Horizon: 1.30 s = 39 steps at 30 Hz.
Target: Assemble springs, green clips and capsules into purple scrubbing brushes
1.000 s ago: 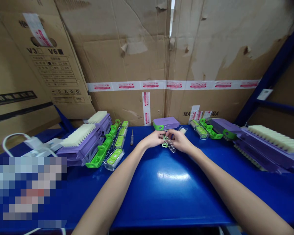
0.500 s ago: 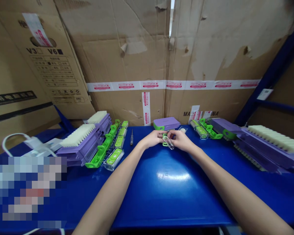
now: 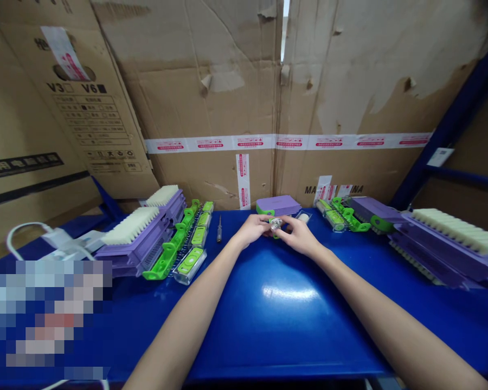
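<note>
My left hand point(image 3: 252, 229) and my right hand point(image 3: 300, 235) meet at the back middle of the blue table. Between their fingertips is a small clear, shiny piece point(image 3: 275, 223), with a bit of green showing around it. The right thumb and fingers pinch the clear piece from the right. The left fingers are closed at its other side, apparently on the green part, though the contact is mostly hidden. Just behind the hands lies a purple block point(image 3: 282, 204) with a green end. A small clear piece with a white disc point(image 3: 304, 218) lies beside the right fingers.
On the left stand purple units with cream brushes point(image 3: 128, 226), green brackets point(image 3: 168, 254), clear-and-green cases point(image 3: 190, 265) and a screwdriver point(image 3: 219, 230). More purple units point(image 3: 431, 249) and green brackets point(image 3: 352, 216) lie right. A white power strip point(image 3: 71, 246) is far left. Cardboard point(image 3: 211, 108) walls the back.
The clear piece has turned from slanting down toward me to a more end-on, raised position. My right hand has shifted slightly with it, and the view has moved a little.
</note>
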Motion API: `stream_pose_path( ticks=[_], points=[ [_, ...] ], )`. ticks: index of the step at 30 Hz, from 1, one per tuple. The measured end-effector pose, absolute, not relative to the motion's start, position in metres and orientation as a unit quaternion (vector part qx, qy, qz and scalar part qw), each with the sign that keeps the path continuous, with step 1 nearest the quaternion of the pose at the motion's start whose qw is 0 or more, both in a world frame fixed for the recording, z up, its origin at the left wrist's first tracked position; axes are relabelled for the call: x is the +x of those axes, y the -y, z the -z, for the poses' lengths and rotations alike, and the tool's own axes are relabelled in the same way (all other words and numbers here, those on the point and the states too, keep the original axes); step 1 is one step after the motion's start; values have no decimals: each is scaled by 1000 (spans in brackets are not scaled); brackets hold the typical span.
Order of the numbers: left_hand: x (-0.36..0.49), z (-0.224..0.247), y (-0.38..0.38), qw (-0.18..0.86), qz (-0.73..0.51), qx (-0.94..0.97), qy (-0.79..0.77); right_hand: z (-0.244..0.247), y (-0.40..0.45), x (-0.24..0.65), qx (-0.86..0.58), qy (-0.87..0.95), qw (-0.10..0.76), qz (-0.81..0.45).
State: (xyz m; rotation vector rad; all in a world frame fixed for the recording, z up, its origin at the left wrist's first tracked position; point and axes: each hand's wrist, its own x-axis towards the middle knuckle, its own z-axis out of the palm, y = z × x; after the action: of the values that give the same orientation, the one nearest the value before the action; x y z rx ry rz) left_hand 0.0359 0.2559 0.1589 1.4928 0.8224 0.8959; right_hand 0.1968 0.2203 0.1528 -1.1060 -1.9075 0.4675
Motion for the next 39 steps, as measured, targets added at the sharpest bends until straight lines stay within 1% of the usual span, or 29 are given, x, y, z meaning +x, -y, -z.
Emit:
stream_pose_path(
  ticks=[6, 8, 15, 23, 30, 39],
  points=[
    [37, -162, -254, 572, -389, 618, -375, -151, -221, 193, -465, 691, 456, -314],
    [38, -164, -252, 570, -388, 613, -386, -149, -221, 193, -460, 684, 458, -334],
    [42, -167, -248, 568, -415, 578, -414, -144, -223, 190, -460, 698, 478, -270],
    [43, -167, -249, 571, -407, 573, -425, -144, -223, 188, -462, 630, 502, -371],
    [43, -171, -246, 573, -401, 572, -429, -142, -224, 189, -462, 633, 538, -311],
    [39, -175, -244, 589, -388, 570, -422, -145, -222, 187, -456, 631, 518, -354]
  ],
)
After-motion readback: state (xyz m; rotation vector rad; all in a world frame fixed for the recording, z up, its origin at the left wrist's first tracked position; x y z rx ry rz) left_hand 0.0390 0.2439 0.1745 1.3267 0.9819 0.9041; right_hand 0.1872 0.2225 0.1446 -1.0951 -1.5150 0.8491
